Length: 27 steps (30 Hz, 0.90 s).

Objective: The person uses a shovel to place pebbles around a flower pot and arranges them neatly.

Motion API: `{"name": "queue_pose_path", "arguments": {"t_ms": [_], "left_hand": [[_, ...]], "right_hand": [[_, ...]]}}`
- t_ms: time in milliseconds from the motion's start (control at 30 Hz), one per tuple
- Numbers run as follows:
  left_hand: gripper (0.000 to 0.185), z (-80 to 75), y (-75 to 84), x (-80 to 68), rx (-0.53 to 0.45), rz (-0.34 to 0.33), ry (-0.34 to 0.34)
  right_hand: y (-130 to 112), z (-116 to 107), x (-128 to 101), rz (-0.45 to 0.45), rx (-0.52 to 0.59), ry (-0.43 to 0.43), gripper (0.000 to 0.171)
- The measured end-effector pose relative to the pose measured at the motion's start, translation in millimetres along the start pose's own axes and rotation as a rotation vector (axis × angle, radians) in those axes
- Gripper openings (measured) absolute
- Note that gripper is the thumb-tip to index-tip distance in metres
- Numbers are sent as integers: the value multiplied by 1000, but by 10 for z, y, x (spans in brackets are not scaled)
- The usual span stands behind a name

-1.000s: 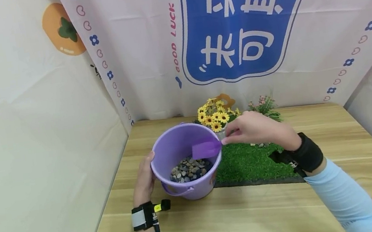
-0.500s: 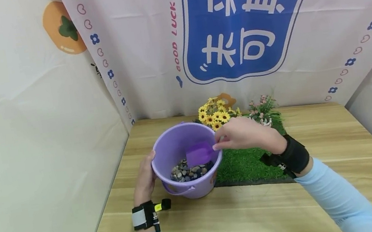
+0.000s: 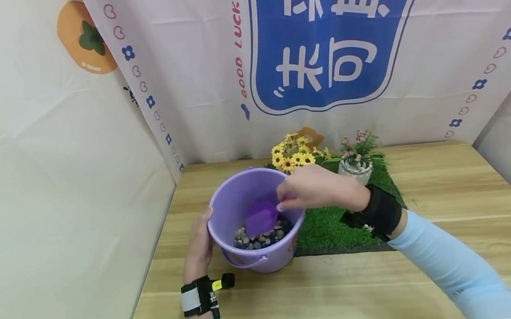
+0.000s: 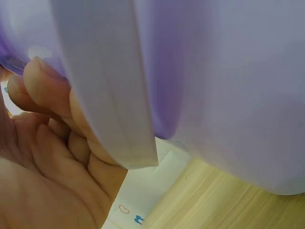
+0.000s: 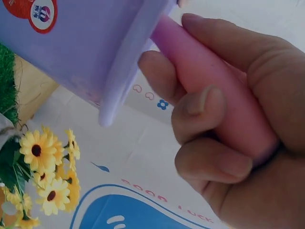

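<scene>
A lavender bucket [image 3: 232, 201] tilts toward me on the table, with small pebbles [image 3: 257, 243] in its bottom. At its left side my left hand [image 3: 198, 244] holds the rim; the left wrist view shows bent fingers [image 4: 45, 88] under the bucket's rim band [image 4: 107, 86]. My right hand [image 3: 316, 189] reaches over the right rim and grips a toy shovel [image 3: 261, 218]. Its purple blade is down in the bucket, low over the pebbles. Several fingers wrap the shovel's pink handle [image 5: 214, 90] in the right wrist view.
Right of the bucket lies an artificial grass mat [image 3: 339, 229]. Yellow flowers [image 3: 294, 156] stand behind the bucket, and a white pot [image 3: 356, 170] of pink flowers stands at the mat's back. A printed cloth [image 3: 205, 79] hangs behind the wooden table [image 3: 353, 293].
My right hand has moved left and slightly down, bringing the shovel blade deeper into the bucket toward the pebbles. The left hand and the bucket have stayed in place.
</scene>
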<state>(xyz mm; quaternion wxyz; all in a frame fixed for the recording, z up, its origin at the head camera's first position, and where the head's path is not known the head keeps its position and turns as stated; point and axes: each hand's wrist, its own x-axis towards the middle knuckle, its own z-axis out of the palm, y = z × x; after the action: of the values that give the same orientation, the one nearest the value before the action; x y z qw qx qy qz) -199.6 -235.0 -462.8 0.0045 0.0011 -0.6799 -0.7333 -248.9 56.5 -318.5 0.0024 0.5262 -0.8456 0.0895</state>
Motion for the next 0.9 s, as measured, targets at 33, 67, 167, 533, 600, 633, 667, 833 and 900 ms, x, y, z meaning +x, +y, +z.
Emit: {"name": "queue_pose_path", "arguments": {"t_ms": [33,67,167,533,600,633,667,833,900], "left_hand": [[57,-1,-3,4,2,1,1],[56,0,-4,8,2,1,5],[54,7,-6,18,-5,-1,12],[51,74,123,-28,-22,11,18],[51,94,172,-58,-12,14,15],[51,100,189,-68,-10,15,13],[51,106,202,-76,-11,17,13],[52,97,178,-56,-12,4,22],[52,76,129,-29,-15,-3,26]], "right_hand": [[4,15,21,-5,2,3,14],[7,31,39,-6,6,1,14],[15,96,93,-3,5,-16,14],[-10,263,242,8,-10,-44,14],[-17,266,258,17,-25,-62,13],[-24,264,264,25,-25,-74,13],[-33,260,270,35,-20,-89,12],[-72,255,311,110,-25,-176,14],[-80,264,330,135,-36,-203,17]]}}
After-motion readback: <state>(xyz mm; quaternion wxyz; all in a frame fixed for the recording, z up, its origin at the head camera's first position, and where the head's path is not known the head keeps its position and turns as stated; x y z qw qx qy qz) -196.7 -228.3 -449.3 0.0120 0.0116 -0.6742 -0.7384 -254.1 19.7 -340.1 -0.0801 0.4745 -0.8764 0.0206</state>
